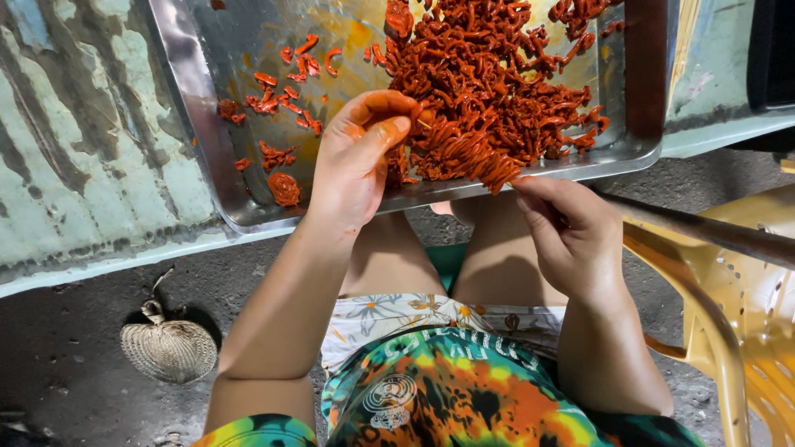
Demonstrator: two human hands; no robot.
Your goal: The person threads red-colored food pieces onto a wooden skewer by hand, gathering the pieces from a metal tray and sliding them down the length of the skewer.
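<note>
**Two hands at one tray of red strips**

Seated, a person works over one shallow steel tray (195, 99) on a worn, pale-green table (74, 165). One tangled heap of glossy, curled red strips (489, 83) fills the tray's right half; loose bits (277, 95) dot the bare metal to its left. At the near rim, the left hand (356, 165) has its stained fingers closed around a bunch of strips. The right hand (571, 236) pinches the bunch's lower end with fingertips together. One woven fan (168, 348) lies on the ground; one yellow plastic chair (737, 314) stands right.
</note>
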